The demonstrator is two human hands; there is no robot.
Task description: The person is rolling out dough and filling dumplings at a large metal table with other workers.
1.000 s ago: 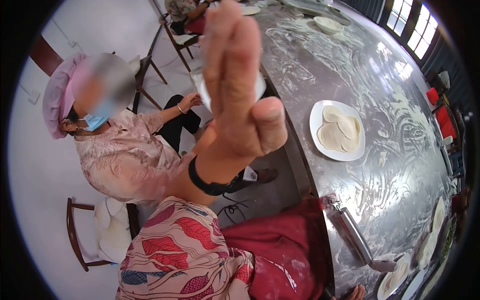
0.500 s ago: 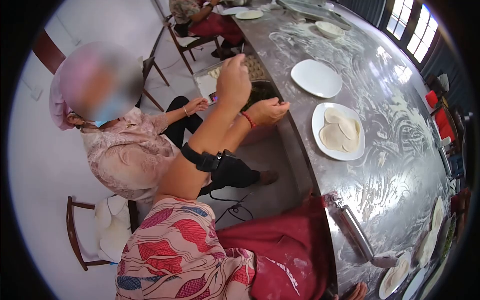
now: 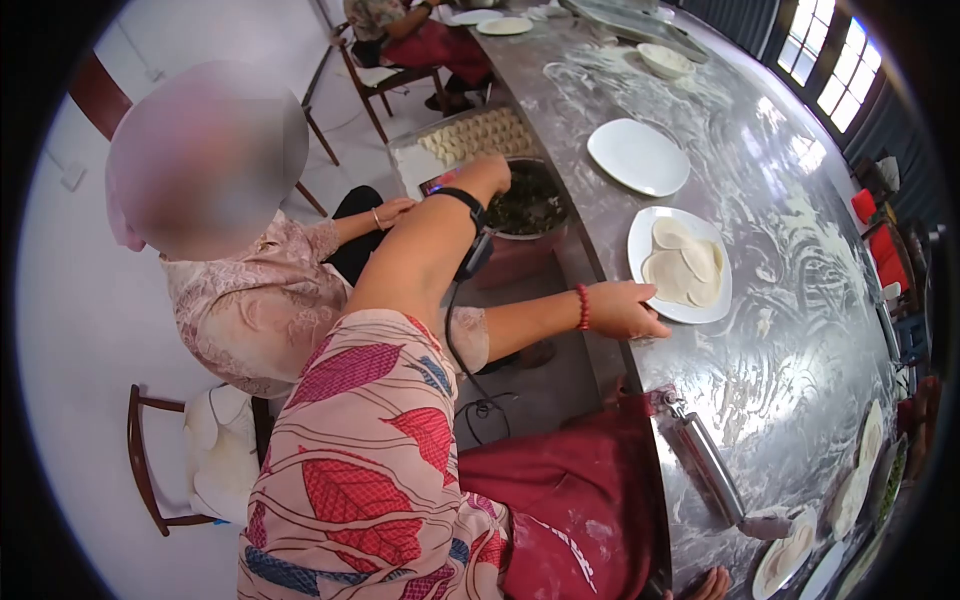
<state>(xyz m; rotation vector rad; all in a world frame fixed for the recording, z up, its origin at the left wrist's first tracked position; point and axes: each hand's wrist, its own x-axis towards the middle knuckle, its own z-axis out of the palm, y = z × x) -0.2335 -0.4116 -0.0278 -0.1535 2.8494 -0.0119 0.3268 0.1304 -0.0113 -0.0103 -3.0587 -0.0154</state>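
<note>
My left hand [image 3: 488,174], at the end of an arm with a black wrist strap, is at the near-left rim of a round bowl of dark green chopped filling [image 3: 525,205]. Its fingers are largely hidden. Beyond it lies a tray with rows of dumplings [image 3: 485,135]. At the bottom edge, the fingers of my right hand [image 3: 714,583] rest on the metal table's edge, apart from any tool. A metal rolling pin [image 3: 712,470] lies above it. A co-worker's hand with a red bead bracelet [image 3: 622,310] touches the square white plate [image 3: 636,245] of round dough wrappers [image 3: 684,268].
The seated co-worker [image 3: 240,320] is close on the left, beside a chair [image 3: 150,460]. A white plate [image 3: 640,157] and a small bowl [image 3: 664,60] stand on the floury table [image 3: 800,300]. Another plate of wrappers [image 3: 785,560] is at lower right. Another person sits far back.
My left hand has lowered from above the bowl to its rim. The co-worker's braceleted hand has moved from beside the bowl to the plate of wrappers.
</note>
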